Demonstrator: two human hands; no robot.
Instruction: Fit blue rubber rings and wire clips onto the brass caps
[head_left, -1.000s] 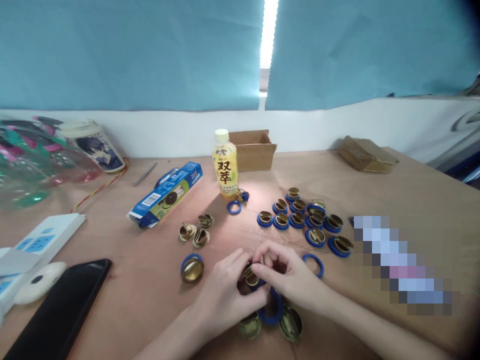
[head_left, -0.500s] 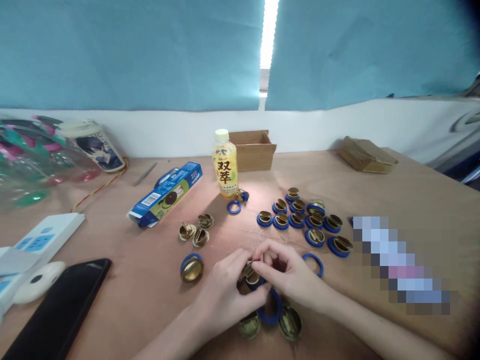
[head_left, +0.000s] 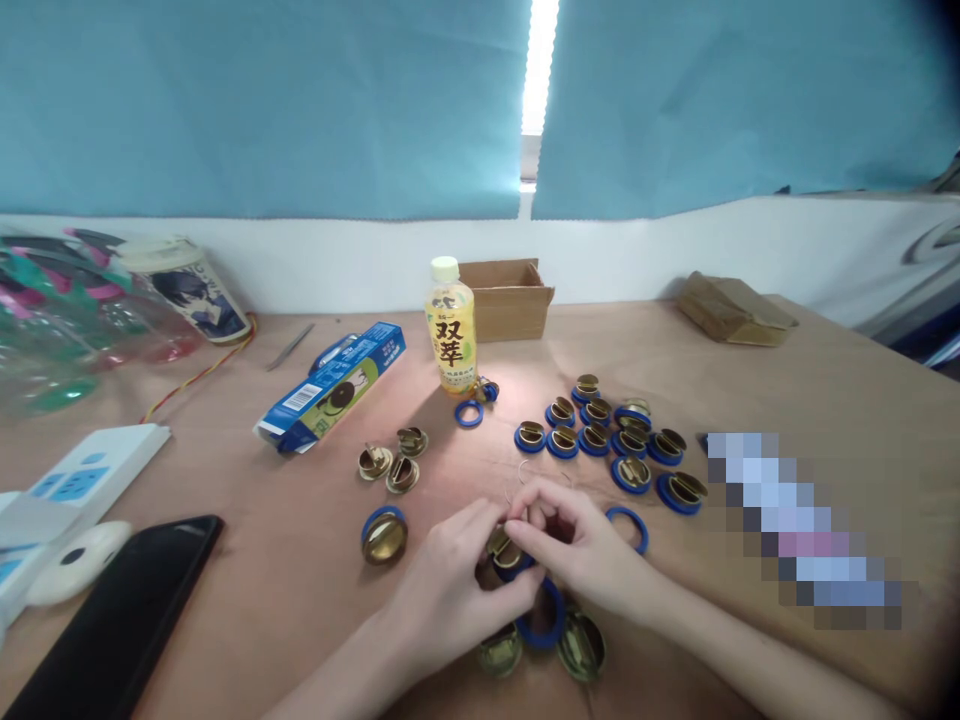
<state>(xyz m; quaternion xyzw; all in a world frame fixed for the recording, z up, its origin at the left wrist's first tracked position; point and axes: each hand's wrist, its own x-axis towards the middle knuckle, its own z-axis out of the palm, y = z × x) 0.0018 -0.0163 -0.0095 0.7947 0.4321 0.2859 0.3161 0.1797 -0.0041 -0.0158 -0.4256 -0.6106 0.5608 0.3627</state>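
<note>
- The work surface is a light brown wooden table [head_left: 750, 380]. Behind it runs a white wall strip, and above this hang teal curtains [head_left: 262, 100] with a bright gap of daylight between them.
- At the back of the table stand a yellow drink bottle [head_left: 451, 335] and, just behind it, a small open cardboard box [head_left: 510, 298]. A flat brown packet [head_left: 731, 310] lies far to the right.
- On the left lie a blue carton [head_left: 330, 387], a white power strip [head_left: 82, 480], and a black phone [head_left: 120, 620] near the front edge.
- The left hand [head_left: 450, 590] and the right hand [head_left: 581, 545] meet near the front middle of the table. Together they pinch a small brass disc with a blue ring [head_left: 506, 552]. The fingers of both hands are curled narrow around it.
- The disc is round, so no long axis shows. Its brass face looks tilted up toward the camera, but the fingers hide much of it.
- Just below the hands lie a loose blue ring [head_left: 551, 620] and two brass discs [head_left: 579, 648].
- To the left lies one more ringed disc [head_left: 384, 535], and farther back three bare brass pieces [head_left: 390, 460].
- To the right of the hands, a group of finished ringed discs [head_left: 615, 440] sits in rows, well apart from the hands.
</note>
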